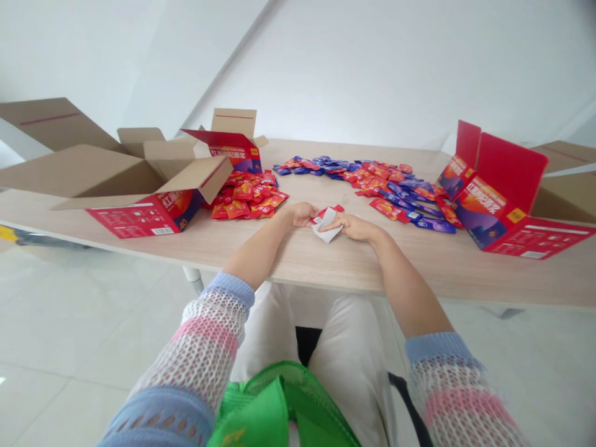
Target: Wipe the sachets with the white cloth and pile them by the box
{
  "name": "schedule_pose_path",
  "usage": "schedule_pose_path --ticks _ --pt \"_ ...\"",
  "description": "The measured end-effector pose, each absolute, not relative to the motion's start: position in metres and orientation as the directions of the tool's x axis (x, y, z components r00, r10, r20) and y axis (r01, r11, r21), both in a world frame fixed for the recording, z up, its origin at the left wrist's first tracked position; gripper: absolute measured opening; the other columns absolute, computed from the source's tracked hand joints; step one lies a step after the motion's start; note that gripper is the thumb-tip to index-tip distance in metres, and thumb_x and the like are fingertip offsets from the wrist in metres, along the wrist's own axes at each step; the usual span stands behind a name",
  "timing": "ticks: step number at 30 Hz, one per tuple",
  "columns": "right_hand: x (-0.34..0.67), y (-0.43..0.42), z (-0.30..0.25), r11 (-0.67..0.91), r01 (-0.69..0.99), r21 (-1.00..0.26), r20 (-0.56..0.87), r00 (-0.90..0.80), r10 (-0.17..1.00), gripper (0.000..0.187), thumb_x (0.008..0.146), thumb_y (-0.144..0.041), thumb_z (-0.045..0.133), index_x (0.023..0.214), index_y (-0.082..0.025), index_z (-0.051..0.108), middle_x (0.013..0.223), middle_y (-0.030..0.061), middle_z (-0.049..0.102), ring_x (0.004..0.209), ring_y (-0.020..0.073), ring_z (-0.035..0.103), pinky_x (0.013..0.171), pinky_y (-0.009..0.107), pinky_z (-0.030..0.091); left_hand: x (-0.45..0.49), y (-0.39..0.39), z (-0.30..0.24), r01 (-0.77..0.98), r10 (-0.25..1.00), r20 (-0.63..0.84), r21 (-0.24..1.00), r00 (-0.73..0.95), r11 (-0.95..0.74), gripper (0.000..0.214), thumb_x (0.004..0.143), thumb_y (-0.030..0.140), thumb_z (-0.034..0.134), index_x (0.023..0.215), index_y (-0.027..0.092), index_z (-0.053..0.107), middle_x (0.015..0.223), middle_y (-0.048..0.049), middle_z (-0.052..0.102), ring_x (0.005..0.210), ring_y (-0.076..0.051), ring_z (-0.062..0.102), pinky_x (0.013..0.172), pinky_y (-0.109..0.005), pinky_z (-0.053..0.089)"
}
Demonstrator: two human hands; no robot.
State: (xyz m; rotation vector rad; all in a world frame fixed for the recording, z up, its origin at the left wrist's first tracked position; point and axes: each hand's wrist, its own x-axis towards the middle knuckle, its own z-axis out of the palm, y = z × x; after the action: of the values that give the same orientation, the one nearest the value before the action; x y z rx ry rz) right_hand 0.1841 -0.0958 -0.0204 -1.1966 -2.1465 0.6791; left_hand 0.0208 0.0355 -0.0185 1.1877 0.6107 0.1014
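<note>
My left hand (302, 214) and my right hand (350, 226) meet at the middle of the wooden table (326, 257), both closed on a small stack of sachets (326, 221) whose white backs and red edges show. A heap of red sachets (246, 195) lies just left of my hands. A long spread of red and purple sachets (372, 183) lies behind and to the right.
Open cardboard cartons (84, 167) and a red printed box (153, 211) stand on the left, another red box (235, 149) behind the red heap. Two open red boxes (498, 198) stand on the right. A green mesh bag (279, 410) rests on my lap.
</note>
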Motion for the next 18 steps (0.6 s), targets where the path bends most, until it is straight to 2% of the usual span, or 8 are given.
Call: schedule_pose_path --ticks 3,5,8,10,12,14,16,18 --pt "0.198 -0.098 -0.020 0.337 0.666 -0.666 0.156 -0.317 0.935 0.026 0.082 -0.028 0.059 0.105 -0.025 0.071 0.109 0.0047 0.068 0.100 0.0193 0.058 0.097 0.034 0.039 0.022 0.034 -0.020 0.228 0.399 -0.373 0.903 0.838 0.365 0.031 0.085 -0.008 0.039 0.100 0.004 0.063 0.076 -0.0103 0.069 0.065 -0.017 0.068 0.067 -0.029 0.056" --pt "0.208 -0.102 -0.020 0.115 0.803 -0.585 0.107 -0.065 0.992 0.029 0.084 -0.026 0.057 0.110 -0.026 0.069 0.106 0.0048 0.069 0.096 0.0206 0.060 0.092 0.033 0.041 0.021 0.033 -0.019 0.222 0.396 -0.367 0.904 0.842 0.367 0.031 0.084 -0.009 0.040 0.100 0.004 0.063 0.078 -0.0109 0.069 0.067 -0.017 0.068 0.069 -0.032 0.056" --pt "0.218 -0.107 -0.022 -0.282 0.873 -0.398 0.137 0.361 0.923 0.033 0.085 -0.020 0.053 0.113 -0.029 0.068 0.107 0.0079 0.068 0.094 0.0232 0.061 0.085 0.032 0.044 0.019 0.033 -0.018 0.227 0.388 -0.369 0.903 0.845 0.365 0.032 0.084 -0.009 0.038 0.101 0.003 0.062 0.079 -0.0120 0.070 0.067 -0.017 0.069 0.070 -0.032 0.056" --pt "0.219 -0.108 -0.023 -0.409 0.856 -0.317 0.177 0.477 0.861 0.036 0.085 -0.018 0.052 0.113 -0.033 0.067 0.111 0.0089 0.066 0.096 0.0250 0.060 0.083 0.033 0.044 0.017 0.034 -0.016 0.237 0.365 -0.376 0.897 0.852 0.372 0.031 0.085 -0.008 0.038 0.102 0.002 0.062 0.082 -0.0136 0.070 0.069 -0.018 0.069 0.071 -0.031 0.056" --pt "0.219 -0.107 -0.026 -0.441 0.848 -0.295 0.212 0.508 0.835 0.039 0.085 -0.016 0.050 0.114 -0.037 0.066 0.113 0.0088 0.063 0.100 0.0260 0.059 0.083 0.036 0.044 0.016 0.036 -0.015 0.243 0.342 -0.388 0.886 0.856 0.395 0.031 0.085 -0.007 0.039 0.104 0.002 0.061 0.085 -0.0153 0.070 0.071 -0.019 0.069 0.072 -0.031 0.056" --pt "0.218 -0.105 -0.029 -0.425 0.845 -0.325 0.274 0.514 0.813 0.043 0.084 -0.013 0.048 0.116 -0.038 0.065 0.112 0.0086 0.061 0.101 0.0258 0.057 0.085 0.038 0.044 0.015 0.038 -0.014 0.249 0.330 -0.403 0.872 0.853 0.421 0.031 0.086 -0.006 0.039 0.106 0.001 0.061 0.086 -0.0157 0.070 0.073 -0.019 0.070 0.073 -0.031 0.056" --pt "0.217 -0.103 -0.031 -0.316 0.863 -0.395 0.363 0.462 0.809 0.046 0.085 -0.011 0.046 0.120 -0.035 0.062 0.112 0.0085 0.059 0.102 0.0244 0.056 0.088 0.038 0.043 0.014 0.038 -0.013 0.251 0.331 -0.417 0.861 0.847 0.442 0.032 0.088 -0.005 0.036 0.108 0.001 0.059 0.084 -0.0150 0.070 0.073 -0.019 0.070 0.074 -0.032 0.056" --pt "0.214 -0.101 -0.030 -0.124 0.876 -0.466 0.465 0.361 0.808 0.044 0.085 -0.013 0.046 0.124 -0.029 0.060 0.115 0.0086 0.058 0.105 0.0231 0.054 0.092 0.037 0.042 0.014 0.038 -0.013 0.244 0.329 -0.420 0.853 0.846 0.462 0.033 0.089 -0.004 0.032 0.108 0.000 0.058 0.082 -0.0149 0.069 0.075 -0.019 0.070 0.075 -0.032 0.056"
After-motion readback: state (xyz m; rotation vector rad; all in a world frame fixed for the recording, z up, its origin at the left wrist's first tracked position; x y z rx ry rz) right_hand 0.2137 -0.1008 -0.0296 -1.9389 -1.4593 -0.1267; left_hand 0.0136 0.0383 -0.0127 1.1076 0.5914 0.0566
